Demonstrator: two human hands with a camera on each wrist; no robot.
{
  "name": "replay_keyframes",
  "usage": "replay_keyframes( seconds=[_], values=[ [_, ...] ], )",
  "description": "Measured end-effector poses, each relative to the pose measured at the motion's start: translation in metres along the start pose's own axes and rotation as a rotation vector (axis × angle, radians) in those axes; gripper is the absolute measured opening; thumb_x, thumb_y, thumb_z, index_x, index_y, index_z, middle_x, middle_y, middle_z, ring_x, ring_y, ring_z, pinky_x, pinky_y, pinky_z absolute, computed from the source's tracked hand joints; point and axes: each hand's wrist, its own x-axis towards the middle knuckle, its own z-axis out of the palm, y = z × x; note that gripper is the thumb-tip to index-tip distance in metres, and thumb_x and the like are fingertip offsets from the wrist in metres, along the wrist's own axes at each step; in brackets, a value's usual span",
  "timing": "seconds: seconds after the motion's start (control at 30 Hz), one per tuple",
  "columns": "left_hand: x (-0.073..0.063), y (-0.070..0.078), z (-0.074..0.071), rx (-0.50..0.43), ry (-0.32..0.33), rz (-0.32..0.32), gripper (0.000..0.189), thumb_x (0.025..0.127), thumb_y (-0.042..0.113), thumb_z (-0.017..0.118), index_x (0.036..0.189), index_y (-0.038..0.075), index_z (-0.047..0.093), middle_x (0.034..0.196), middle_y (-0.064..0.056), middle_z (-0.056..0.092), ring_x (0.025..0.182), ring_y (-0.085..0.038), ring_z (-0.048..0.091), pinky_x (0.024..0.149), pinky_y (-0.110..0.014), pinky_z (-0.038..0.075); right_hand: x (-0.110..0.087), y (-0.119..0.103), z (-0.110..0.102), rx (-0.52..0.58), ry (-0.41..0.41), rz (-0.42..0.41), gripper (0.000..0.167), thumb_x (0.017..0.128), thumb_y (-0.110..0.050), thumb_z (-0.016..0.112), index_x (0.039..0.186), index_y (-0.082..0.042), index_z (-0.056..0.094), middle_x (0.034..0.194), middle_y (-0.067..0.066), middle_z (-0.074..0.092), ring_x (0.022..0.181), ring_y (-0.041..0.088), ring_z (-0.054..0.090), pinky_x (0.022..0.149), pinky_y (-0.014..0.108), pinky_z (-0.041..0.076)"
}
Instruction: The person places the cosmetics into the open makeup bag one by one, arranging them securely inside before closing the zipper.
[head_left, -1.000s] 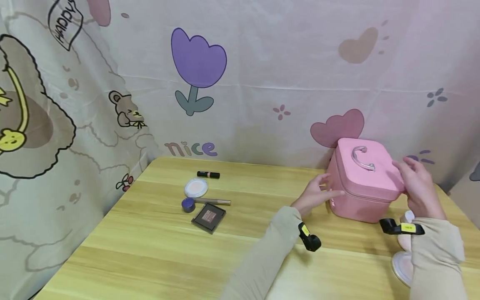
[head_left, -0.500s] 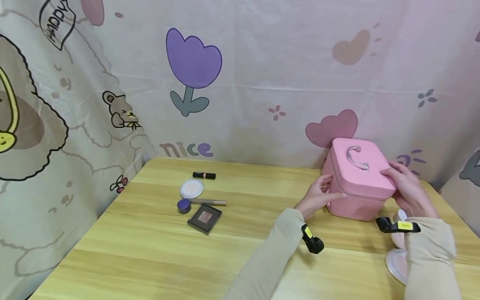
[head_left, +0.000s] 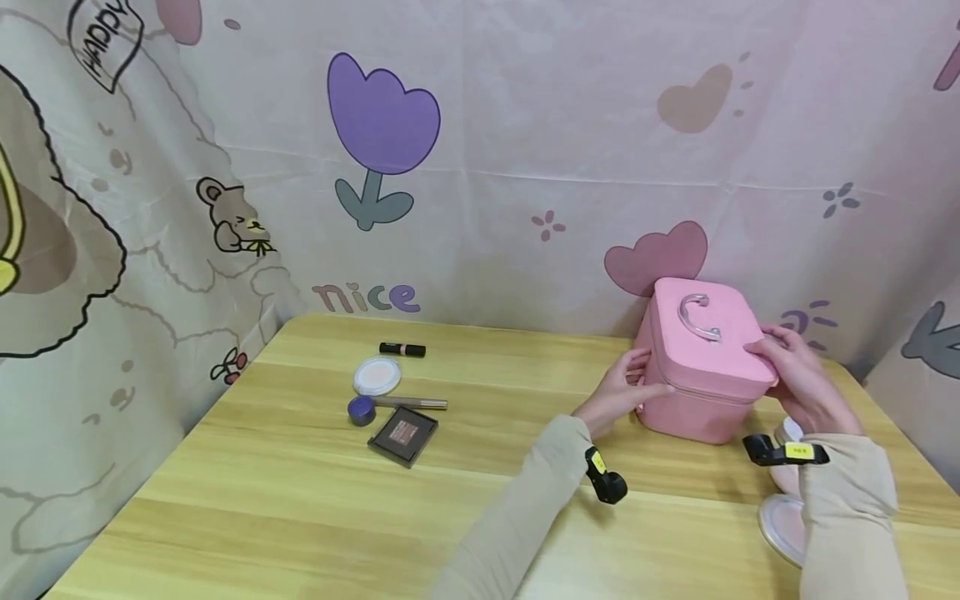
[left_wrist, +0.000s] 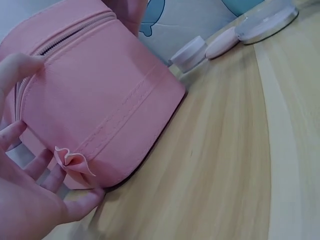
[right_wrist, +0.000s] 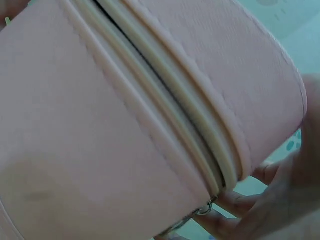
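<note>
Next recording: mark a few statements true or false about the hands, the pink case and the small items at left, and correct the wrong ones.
1. The left hand and the right hand both touch the pink case. True.
2. The pink case lies on its side. False: it stands with its silver handle on top.
3. In the head view, the blue jar is left of the dark compact. True.
4. The dark compact is the farthest back of the small items. False: the black tube is.
5. The right hand holds the blue jar. False: the jar is apart from both hands.
</note>
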Motion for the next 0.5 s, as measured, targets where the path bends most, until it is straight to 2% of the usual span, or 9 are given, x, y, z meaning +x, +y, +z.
replay_keyframes(
  seconds=[0.1,0.17,0.27,0.37,0.43,0.5],
  values=[
    [-0.001,0.001,-0.005,-0.004,-0.016,0.007,0.064,0.081,0.009,0.076,0.138,0.021,0.048,0.126,0.01,0.053,0.111,-0.008,0.05,0.095,-0.024,0.041,0.0,-0.001,0.004,-0.004,-0.011,-0.014,0.033,0.097,-0.023,0.058,0.118,-0.028,0.033,0.12,0.009,0.033,0.08,0.004,0.056,0.067,0.024,0.05],
    [-0.002,0.002,-0.009,-0.005,-0.031,0.009,0.065,0.081,0.009,0.075,0.139,0.019,0.046,0.125,0.01,0.052,0.109,-0.007,0.049,0.093,-0.023,0.041,-0.001,-0.002,0.008,-0.066,-0.01,-0.029,0.032,0.098,-0.023,0.055,0.119,-0.025,0.032,0.123,0.015,0.032,0.08,0.003,0.056,0.066,0.024,0.05],
    [-0.003,0.004,-0.018,-0.013,-0.063,0.007,0.066,0.081,0.008,0.074,0.139,0.017,0.043,0.124,0.009,0.049,0.107,-0.008,0.047,0.081,-0.024,0.045,-0.001,-0.004,0.015,-0.189,-0.015,-0.04,0.05,0.099,-0.026,0.051,0.135,-0.009,0.02,0.134,0.029,0.025,0.082,0.001,0.053,0.068,0.024,0.05],
    [-0.004,0.005,-0.027,-0.02,-0.089,-0.013,0.066,0.081,0.007,0.073,0.139,0.018,0.042,0.123,0.009,0.047,0.106,-0.009,0.046,0.068,-0.024,0.045,-0.002,-0.005,0.024,-0.275,-0.026,-0.042,0.067,0.1,-0.028,0.047,0.14,0.003,0.003,0.144,0.036,0.012,0.085,-0.001,0.05,0.07,0.024,0.05],
    [-0.006,0.005,-0.033,-0.022,-0.105,-0.025,0.067,0.081,0.007,0.072,0.139,0.018,0.041,0.123,0.008,0.046,0.105,-0.01,0.046,0.063,-0.025,0.045,-0.003,-0.004,0.029,-0.274,-0.034,-0.037,0.067,0.101,-0.028,0.046,0.14,0.003,0.002,0.146,0.036,0.009,0.086,-0.001,0.049,0.07,0.023,0.05],
    [-0.007,0.006,-0.038,-0.008,-0.113,-0.037,0.067,0.082,0.008,0.072,0.14,0.018,0.04,0.124,0.008,0.045,0.106,-0.01,0.046,0.064,-0.025,0.046,-0.003,-0.003,0.035,-0.263,-0.036,-0.042,0.067,0.1,-0.028,0.046,0.141,0.004,0.003,0.146,0.036,0.01,0.086,-0.002,0.049,0.071,0.023,0.05]
  ],
)
